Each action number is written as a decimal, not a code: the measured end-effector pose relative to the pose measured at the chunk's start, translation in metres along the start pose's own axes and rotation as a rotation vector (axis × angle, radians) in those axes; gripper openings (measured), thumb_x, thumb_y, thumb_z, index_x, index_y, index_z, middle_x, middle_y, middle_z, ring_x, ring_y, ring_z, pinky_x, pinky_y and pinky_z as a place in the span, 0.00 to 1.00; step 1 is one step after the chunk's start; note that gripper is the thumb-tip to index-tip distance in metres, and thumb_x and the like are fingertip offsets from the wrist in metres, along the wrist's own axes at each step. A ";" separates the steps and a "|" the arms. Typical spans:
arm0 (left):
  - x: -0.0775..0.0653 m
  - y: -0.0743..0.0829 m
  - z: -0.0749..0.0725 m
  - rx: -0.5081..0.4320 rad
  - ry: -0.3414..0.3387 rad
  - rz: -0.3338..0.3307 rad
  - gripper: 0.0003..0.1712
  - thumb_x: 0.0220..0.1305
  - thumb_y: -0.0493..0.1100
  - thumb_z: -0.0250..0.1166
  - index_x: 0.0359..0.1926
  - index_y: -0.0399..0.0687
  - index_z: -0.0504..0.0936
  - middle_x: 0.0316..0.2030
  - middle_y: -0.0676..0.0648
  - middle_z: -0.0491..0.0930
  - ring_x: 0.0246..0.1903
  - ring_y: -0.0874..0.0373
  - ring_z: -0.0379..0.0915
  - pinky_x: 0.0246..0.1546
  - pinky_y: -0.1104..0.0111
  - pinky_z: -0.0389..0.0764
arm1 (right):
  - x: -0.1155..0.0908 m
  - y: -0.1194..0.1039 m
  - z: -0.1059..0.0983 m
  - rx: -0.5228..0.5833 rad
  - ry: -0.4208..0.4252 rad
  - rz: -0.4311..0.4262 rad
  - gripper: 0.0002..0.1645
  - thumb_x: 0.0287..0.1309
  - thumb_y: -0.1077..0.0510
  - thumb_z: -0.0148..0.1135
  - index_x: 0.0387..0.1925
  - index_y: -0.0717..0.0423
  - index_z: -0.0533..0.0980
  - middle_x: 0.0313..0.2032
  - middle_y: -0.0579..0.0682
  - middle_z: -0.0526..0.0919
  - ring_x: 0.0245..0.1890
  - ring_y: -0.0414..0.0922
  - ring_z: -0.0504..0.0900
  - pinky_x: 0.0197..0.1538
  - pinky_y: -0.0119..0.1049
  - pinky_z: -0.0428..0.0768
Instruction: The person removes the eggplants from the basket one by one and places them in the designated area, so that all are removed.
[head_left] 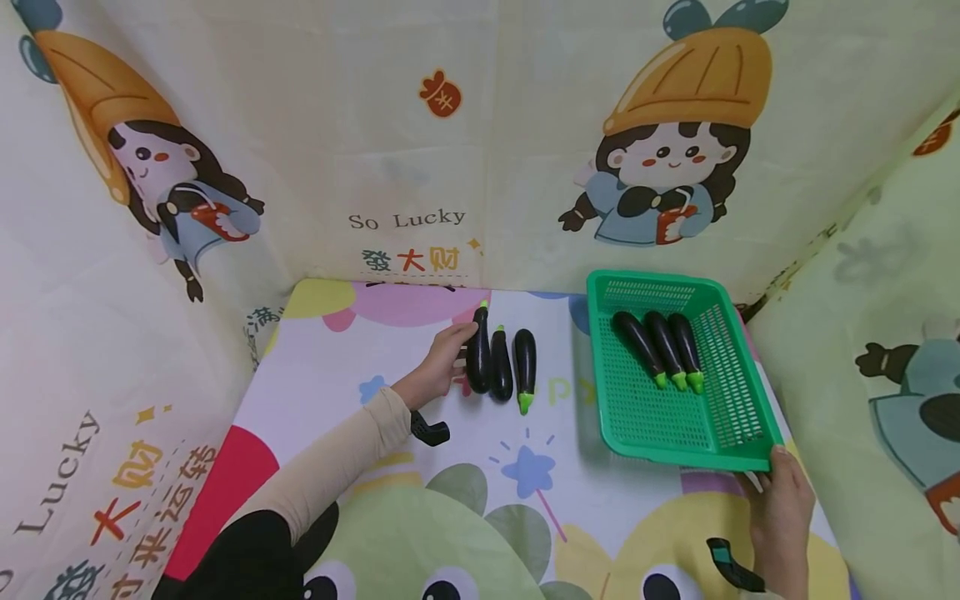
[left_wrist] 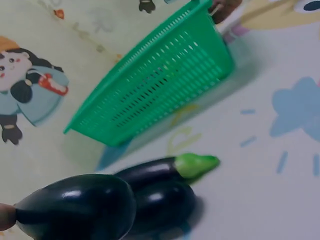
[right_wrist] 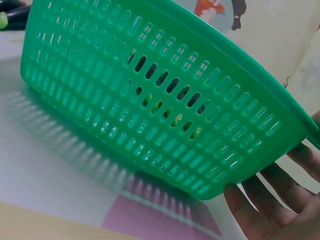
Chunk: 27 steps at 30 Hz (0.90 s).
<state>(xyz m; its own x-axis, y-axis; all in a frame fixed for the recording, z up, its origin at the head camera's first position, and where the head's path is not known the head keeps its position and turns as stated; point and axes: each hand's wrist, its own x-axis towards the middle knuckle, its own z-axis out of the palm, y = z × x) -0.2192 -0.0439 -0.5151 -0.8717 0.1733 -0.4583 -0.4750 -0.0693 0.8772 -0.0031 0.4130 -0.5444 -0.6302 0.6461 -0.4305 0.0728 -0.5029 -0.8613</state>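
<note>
My left hand grips the leftmost of three dark purple eggplants on the table, its green tip pointing away. In the left wrist view that eggplant looms close, partly covering the others, with one fingertip at its end. Beside it lie a middle eggplant and a right-hand eggplant, whose green stem points towards me. My right hand holds the near right corner of a green plastic basket, fingers spread under the rim in the right wrist view. Three more eggplants lie side by side in the basket.
A cartoon-printed cloth covers the table. Printed fabric walls rise behind it and on both sides. The basket stands near the right wall, with a gap of table between it and the loose eggplants. Black straps sit at the wrists.
</note>
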 end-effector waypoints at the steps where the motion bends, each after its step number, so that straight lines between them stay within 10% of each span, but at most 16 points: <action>1: 0.001 -0.001 -0.001 -0.003 0.013 -0.008 0.29 0.78 0.56 0.58 0.71 0.46 0.73 0.63 0.41 0.74 0.59 0.47 0.72 0.62 0.47 0.76 | 0.000 -0.001 0.000 0.001 -0.001 0.001 0.20 0.73 0.45 0.62 0.59 0.47 0.81 0.45 0.38 0.87 0.42 0.34 0.86 0.33 0.29 0.85; 15: 0.019 -0.019 -0.022 0.107 0.067 -0.017 0.24 0.77 0.50 0.62 0.65 0.41 0.77 0.39 0.48 0.79 0.28 0.59 0.71 0.27 0.70 0.72 | 0.001 -0.001 0.000 0.048 0.018 0.022 0.15 0.74 0.48 0.62 0.53 0.50 0.82 0.38 0.41 0.88 0.38 0.35 0.86 0.34 0.31 0.85; 27: 0.036 -0.031 -0.027 0.610 0.167 0.212 0.23 0.76 0.54 0.62 0.60 0.41 0.83 0.40 0.43 0.84 0.22 0.63 0.71 0.23 0.73 0.74 | 0.001 0.000 0.000 0.057 0.010 0.021 0.18 0.71 0.46 0.65 0.55 0.49 0.82 0.40 0.41 0.88 0.39 0.36 0.86 0.35 0.31 0.85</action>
<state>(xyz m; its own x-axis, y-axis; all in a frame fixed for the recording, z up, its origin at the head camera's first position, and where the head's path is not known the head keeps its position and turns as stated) -0.2385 -0.0619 -0.5628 -0.9691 0.0589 -0.2396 -0.1808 0.4913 0.8520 -0.0040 0.4141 -0.5448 -0.6215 0.6404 -0.4513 0.0416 -0.5483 -0.8353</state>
